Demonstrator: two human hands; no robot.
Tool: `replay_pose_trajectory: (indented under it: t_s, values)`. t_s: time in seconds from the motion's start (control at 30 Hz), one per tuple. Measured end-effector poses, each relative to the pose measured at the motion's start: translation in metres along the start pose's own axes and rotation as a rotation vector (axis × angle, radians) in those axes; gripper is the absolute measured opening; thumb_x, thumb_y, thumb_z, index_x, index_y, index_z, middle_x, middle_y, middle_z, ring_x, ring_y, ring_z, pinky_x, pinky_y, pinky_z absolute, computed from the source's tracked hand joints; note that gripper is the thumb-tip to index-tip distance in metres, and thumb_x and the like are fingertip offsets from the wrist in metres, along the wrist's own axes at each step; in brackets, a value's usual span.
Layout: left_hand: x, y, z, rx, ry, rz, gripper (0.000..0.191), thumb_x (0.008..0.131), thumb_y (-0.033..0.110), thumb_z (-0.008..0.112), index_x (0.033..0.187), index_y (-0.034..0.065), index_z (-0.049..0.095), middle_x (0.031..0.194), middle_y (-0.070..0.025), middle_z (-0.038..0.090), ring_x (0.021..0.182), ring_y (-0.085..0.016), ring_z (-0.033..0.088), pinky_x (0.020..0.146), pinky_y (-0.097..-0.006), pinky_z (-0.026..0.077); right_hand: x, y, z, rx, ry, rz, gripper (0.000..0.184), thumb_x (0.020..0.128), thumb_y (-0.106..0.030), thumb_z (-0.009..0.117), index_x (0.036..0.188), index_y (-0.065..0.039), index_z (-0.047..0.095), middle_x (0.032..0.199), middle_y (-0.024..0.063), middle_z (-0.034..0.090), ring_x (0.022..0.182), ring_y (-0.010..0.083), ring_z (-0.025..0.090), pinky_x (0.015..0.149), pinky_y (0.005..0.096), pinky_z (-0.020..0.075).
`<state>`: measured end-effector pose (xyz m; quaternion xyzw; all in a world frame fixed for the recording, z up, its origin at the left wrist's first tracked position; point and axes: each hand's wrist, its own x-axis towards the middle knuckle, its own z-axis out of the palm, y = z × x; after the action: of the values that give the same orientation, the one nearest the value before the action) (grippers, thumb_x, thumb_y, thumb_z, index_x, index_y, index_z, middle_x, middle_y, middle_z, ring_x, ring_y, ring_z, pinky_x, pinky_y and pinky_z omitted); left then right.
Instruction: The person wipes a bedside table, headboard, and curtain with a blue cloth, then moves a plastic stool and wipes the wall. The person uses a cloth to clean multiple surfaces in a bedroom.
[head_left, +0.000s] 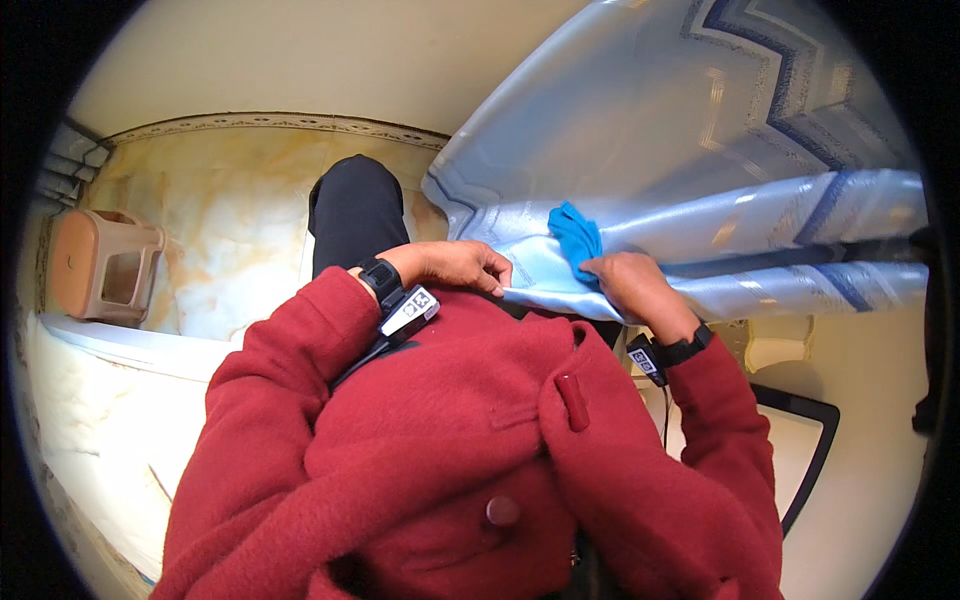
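A light blue satin curtain (600, 165) with navy zigzag bands hangs from the upper right, and its lower part is drawn across in front of me. At one edge of this fabric, my left hand (465, 266) has it pinched between thumb and fingertips. My right hand (637, 285) grips a crumpled turquoise cloth (576, 232), which lies against the curtain's shiny face. Part of the cloth is hidden under my right fingers. Black bands with small devices sit on both wrists.
At left, a beige plastic stool (82, 262) stands on the marbled floor (210, 195). White bedding (112, 420) fills the lower left. A patterned baseboard (300, 120) runs along the wall. A black-framed panel (814, 420) is at the right, behind my right arm.
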<state>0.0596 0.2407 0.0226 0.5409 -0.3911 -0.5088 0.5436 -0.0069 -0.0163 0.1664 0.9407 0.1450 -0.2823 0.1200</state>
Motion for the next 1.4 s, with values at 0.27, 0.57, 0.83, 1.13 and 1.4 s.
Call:
replay_pose_trajectory:
  t_s: [0.27, 0.57, 0.83, 1.13, 1.4]
  values:
    - [0.01, -0.028, -0.019, 0.153, 0.389, 0.036, 0.045, 0.084, 0.02, 0.068, 0.123, 0.007, 0.047, 0.103, -0.0112, 0.06, 0.094, -0.019, 0.059, 0.08, -0.0342, 0.05, -0.118, 0.114, 0.065, 0.269, -0.182, 0.527, 0.043, 0.085, -0.015, 0.045, 0.126, -0.01, 0.056, 0.126, 0.0194, 0.056, 0.115, 0.0374, 0.053, 0.099, 0.04, 0.0404]
    - [0.126, 0.033, -0.043, 0.398, 0.468, 0.249, 0.113, 0.06, 0.054, 0.082, 0.141, -0.0014, 0.027, 0.141, -0.025, 0.036, 0.131, -0.035, 0.036, 0.109, -0.04, 0.031, -0.112, 0.017, -0.003, 0.769, 0.393, 0.062, 0.041, 0.081, 0.004, 0.046, 0.115, -0.012, 0.064, 0.114, 0.0148, 0.064, 0.105, 0.0287, 0.061, 0.094, 0.0336, 0.0447]
    - [0.151, 0.005, 0.023, 0.414, 0.503, 0.028, 0.033, 0.09, 0.028, 0.059, 0.114, 0.006, 0.06, 0.108, -0.0221, 0.062, 0.1, -0.039, 0.058, 0.088, -0.0408, 0.046, -0.053, 0.068, 0.001, 0.497, 0.86, 0.851, 0.03, 0.088, -0.006, 0.042, 0.109, -0.004, 0.063, 0.114, 0.0203, 0.061, 0.102, 0.0348, 0.061, 0.088, 0.0404, 0.0482]
    - [0.12, 0.032, 0.043, 0.726, 0.397, 0.135, 0.031, 0.074, 0.023, 0.068, 0.096, 0.0033, 0.061, 0.092, -0.0214, 0.064, 0.093, -0.04, 0.06, 0.08, -0.0457, 0.048, -0.108, 0.057, -0.025, 0.847, 1.001, 0.101, 0.038, 0.084, -0.001, 0.046, 0.119, -0.008, 0.061, 0.112, 0.0094, 0.065, 0.104, 0.0219, 0.059, 0.092, 0.0326, 0.0434]
    - [0.135, 0.056, 0.072, 0.868, 0.01, 0.238, 0.034, 0.073, 0.024, 0.068, 0.1, 0.0041, 0.06, 0.093, -0.0201, 0.064, 0.09, -0.038, 0.061, 0.078, -0.0454, 0.048, -0.057, 0.033, -0.055, 0.029, 0.893, 0.059, 0.026, 0.078, -0.002, 0.054, 0.102, -0.007, 0.064, 0.107, 0.0158, 0.062, 0.101, 0.0323, 0.06, 0.083, 0.04, 0.0489]
